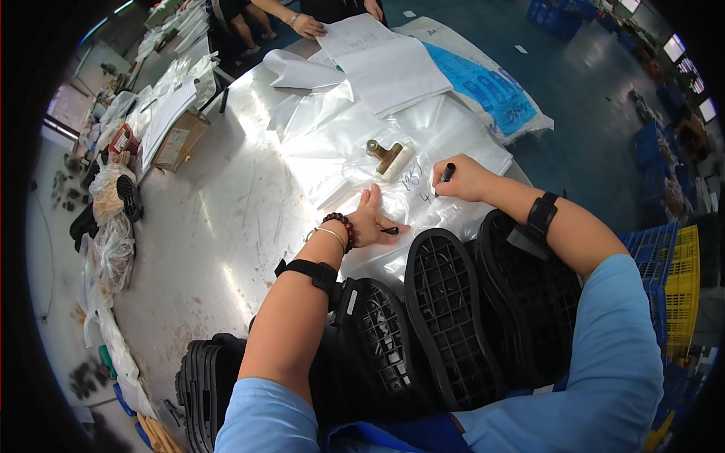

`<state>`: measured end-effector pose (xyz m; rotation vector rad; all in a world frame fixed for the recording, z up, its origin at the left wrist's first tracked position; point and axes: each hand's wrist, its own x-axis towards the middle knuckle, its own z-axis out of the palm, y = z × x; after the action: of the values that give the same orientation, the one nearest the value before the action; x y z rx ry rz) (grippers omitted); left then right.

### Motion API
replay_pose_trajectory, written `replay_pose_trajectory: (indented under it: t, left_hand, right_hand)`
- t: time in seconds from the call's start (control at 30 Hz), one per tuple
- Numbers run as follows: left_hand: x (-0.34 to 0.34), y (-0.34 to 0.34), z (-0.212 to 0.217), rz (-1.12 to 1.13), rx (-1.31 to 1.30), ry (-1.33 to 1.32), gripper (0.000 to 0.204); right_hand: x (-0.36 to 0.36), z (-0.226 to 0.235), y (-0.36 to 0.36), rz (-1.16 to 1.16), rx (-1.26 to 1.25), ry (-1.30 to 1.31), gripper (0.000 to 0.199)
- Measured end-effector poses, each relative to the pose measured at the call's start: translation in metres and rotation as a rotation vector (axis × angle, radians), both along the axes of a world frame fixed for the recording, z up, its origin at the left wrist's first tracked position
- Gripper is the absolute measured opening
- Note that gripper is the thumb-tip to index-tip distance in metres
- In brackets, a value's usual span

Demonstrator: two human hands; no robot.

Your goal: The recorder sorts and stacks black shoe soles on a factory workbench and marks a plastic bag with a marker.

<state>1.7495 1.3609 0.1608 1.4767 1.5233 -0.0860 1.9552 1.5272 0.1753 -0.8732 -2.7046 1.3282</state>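
Observation:
My right hand point(470, 181) is closed round a black marker point(447, 173), its tip down at a clear plastic bag point(434, 214) that bears handwritten black marks. My left hand point(368, 220) presses on the same bag, two fingers stretched forward. A small black piece that looks like the marker cap point(390, 230) is held among its other fingers. Just beyond both hands, a brass-coloured bulldog clip point(389, 158) lies on the stacked plastic. Several black shoe soles point(442, 309) stand close in front of my body, under and between my forearms.
The bags lie on a metal table point(204, 249). White paper sheets point(393, 64) and a blue-and-white sack point(491, 83) are at its far end, where another person's hand point(308, 26) touches the paper. A cardboard box point(181, 141) and bagged parts line the left. Plastic crates point(680, 287) stand right.

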Motion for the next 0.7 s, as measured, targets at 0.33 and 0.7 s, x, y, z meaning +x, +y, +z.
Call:
replay_pose_trajectory:
  t: [0.33,0.7]
  left_hand:
    - [0.000,-0.001,-0.001,0.027,-0.003,-0.030,0.045]
    - [-0.007,0.007,-0.002,0.092,0.084,0.021,0.040]
  right_hand:
    - [-0.001,-0.001,-0.002,0.043,0.056,0.027,0.014]
    - [0.010,0.000,0.006,-0.007,-0.164,0.054,0.017]
